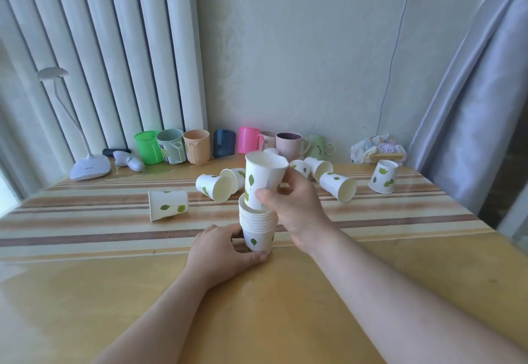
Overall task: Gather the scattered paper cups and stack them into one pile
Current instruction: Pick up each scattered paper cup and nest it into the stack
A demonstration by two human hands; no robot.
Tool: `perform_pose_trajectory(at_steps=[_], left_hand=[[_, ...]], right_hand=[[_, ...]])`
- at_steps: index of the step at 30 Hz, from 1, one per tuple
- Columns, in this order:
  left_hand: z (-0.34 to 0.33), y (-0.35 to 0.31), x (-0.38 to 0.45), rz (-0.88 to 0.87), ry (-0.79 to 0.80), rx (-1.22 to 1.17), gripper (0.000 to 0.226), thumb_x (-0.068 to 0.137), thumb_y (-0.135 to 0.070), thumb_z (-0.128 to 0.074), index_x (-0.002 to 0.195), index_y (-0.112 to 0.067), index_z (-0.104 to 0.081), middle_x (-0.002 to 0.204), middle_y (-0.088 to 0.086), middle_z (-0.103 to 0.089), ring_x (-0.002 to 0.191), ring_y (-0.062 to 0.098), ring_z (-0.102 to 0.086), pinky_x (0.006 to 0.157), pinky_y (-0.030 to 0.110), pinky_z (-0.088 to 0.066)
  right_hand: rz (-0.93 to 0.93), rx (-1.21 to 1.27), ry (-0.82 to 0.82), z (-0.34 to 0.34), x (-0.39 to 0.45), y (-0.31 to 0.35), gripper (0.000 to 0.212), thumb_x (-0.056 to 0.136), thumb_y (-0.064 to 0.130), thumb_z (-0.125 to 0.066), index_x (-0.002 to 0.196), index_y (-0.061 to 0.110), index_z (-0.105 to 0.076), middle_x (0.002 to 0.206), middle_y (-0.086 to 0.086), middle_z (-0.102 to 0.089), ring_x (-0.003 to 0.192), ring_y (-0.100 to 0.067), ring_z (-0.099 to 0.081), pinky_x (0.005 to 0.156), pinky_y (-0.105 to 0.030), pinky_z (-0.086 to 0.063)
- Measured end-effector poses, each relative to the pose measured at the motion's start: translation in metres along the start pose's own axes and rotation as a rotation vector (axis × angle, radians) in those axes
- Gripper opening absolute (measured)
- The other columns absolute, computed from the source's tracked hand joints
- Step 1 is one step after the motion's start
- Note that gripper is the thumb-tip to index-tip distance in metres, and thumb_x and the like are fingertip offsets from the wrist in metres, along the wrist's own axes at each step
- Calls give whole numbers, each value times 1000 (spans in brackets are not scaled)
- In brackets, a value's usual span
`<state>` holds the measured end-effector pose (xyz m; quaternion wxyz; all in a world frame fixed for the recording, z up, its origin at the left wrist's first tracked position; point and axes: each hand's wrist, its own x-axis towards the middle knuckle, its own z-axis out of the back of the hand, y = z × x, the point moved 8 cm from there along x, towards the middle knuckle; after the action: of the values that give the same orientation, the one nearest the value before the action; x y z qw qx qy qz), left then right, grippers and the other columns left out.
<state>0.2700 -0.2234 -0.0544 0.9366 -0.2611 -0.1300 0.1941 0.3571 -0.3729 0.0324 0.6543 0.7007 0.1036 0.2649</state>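
From my head camera I look down on the stack of paper cups [258,228] standing upright on the table [85,292], just in front of me: white cups printed with green leaves, their rolled rims bunched in a tight column above the bottom cup. My left hand [225,252] has its grip curled around that bottom cup, thumb pressed against its base at the front. My right hand [294,206] holds the top cup [264,180], its grip pinched on the wall with the thumb on the near side and the fingers behind; this cup leans to the right, its base sunk into the mouth of the stack and its open rim tipped up (not seated level). More cups of the same leaf pattern lie scattered beyond: one on its side at the left [168,205], two lying together behind the stack [215,188], a few tumbled on the right [337,186], and one standing upside down at the far right [383,176]. Along the wall stands a row of coloured mugs [197,146], green, grey, peach, dark blue, pink and pale green among them. A white desk lamp [90,167] sits at the far left corner, and a crumpled wrapper [374,147] lies at the far right.
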Motion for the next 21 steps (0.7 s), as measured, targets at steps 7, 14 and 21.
perform_pose_trajectory(at_steps=[7, 14, 21], left_hand=[[-1, 3, 3, 13, 2, -12, 53, 71, -77, -83, 115, -48, -77, 90, -24, -69, 106, 12, -62, 85, 34, -49], [-10, 15, 13, 125, 133, -181, 60, 63, -73, -89, 118, -53, -76, 105, -36, -77, 113, 1, -67, 101, 38, -56], [-15, 8, 36, 188, 304, -349, 56, 60, -53, -101, 111, -42, -81, 102, -25, -83, 105, 5, -76, 106, 38, -56]], right_hand=[[-38, -186, 70, 33, -16, -49, 84, 61, 46, -90, 141, 48, -62, 137, 13, -60, 123, -4, -57, 90, -26, -51], [-140, -441, -250, 159, 23, -83, 67, 80, 25, -88, 138, 42, -60, 134, 1, -56, 114, -21, -60, 79, -35, -52], [-159, -705, -397, 209, 35, -103, 59, 72, 42, -83, 125, 43, -57, 120, 1, -56, 100, -23, -62, 87, -44, -58]])
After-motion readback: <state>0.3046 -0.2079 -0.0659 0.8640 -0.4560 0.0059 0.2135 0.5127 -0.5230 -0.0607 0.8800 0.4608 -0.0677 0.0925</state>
